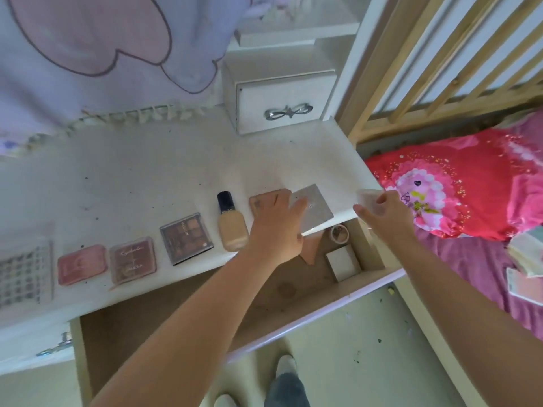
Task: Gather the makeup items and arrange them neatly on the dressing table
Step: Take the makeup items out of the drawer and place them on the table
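On the white dressing table (147, 171) a row of makeup lies along the front edge: a pink compact (81, 264), a rose palette (132, 263), a brown eyeshadow palette (186, 238), a foundation bottle (230, 223) with a dark cap, and a tan compact (261, 202). My left hand (279, 224) holds a silver-grey palette (318, 208) at the table's right front corner, partly covering the tan compact. My right hand (385, 214) pinches a small pale item (368, 198) just beyond the table's right edge; the item is blurred.
An open drawer (264, 301) below the table holds a white box (342, 262), a small round pot (339, 234) and a tan piece. A small white drawer unit (282, 101) stands at the back. A keypad-like object (25, 273) lies far left. A bed with red bedding (458, 186) lies right.
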Available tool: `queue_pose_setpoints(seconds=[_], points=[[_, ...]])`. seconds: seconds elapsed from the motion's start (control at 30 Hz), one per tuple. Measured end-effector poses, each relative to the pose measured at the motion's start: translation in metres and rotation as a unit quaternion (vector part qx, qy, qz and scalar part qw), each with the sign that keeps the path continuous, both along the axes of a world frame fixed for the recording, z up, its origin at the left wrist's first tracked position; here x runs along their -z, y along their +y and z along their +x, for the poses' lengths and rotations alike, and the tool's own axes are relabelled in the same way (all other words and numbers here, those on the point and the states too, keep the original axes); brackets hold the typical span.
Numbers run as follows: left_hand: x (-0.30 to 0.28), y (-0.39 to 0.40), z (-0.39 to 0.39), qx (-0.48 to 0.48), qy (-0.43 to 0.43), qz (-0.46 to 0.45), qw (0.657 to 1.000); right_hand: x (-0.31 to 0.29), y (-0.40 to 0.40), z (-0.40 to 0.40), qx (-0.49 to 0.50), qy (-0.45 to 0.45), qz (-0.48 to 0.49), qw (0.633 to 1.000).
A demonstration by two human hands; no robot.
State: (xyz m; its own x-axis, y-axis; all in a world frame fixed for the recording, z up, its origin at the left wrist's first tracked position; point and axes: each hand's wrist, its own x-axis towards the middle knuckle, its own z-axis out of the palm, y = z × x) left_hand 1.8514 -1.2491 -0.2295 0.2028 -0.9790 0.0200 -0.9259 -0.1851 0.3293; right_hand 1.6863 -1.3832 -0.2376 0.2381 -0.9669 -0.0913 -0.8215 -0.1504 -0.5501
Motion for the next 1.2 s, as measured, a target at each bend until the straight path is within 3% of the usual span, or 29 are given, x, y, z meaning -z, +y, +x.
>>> queue_pose_setpoints(seconds=[0.17, 0.37, 0.83, 0.93, 1.03, 1.07, 1.13, 1.2], points=[[-0.006, -0.051, 0.005, 0.016, -0.03, 0.053, 0.998, -0.006, -0.036, 0.014, 0.018, 0.028, 0.018, 0.999], [0.014, -0.089, -0.02, 0.016, 0.008, 0.078, 0.997, -0.005, -0.07, 0.007, 0.058, 0.025, 0.024, 0.998], [0.029, -0.094, -0.011, 0.009, 0.005, 0.102, 0.995, 0.028, -0.09, 0.036, -0.083, 0.141, 0.01, 0.986], [0.029, -0.085, -0.013, 0.01, -0.007, 0.09, 0.996, 0.029, -0.08, 0.027, -0.085, 0.093, -0.028, 0.992], [0.026, -0.057, -0.024, 0.032, -0.014, -0.022, 0.999, 0.035, -0.043, -0.001, -0.032, -0.028, -0.132, 0.99], [0.03, -0.043, -0.028, 0.059, -0.005, -0.068, 0.996, 0.041, -0.028, -0.01, -0.034, -0.03, -0.123, 0.991], [0.048, -0.009, -0.038, 0.11, 0.015, -0.115, 0.987, 0.061, -0.001, -0.022, -0.081, 0.034, -0.016, 0.996], [0.07, 0.022, -0.044, 0.113, 0.029, -0.058, 0.991, 0.083, 0.017, -0.024, -0.125, 0.156, 0.104, 0.974]])
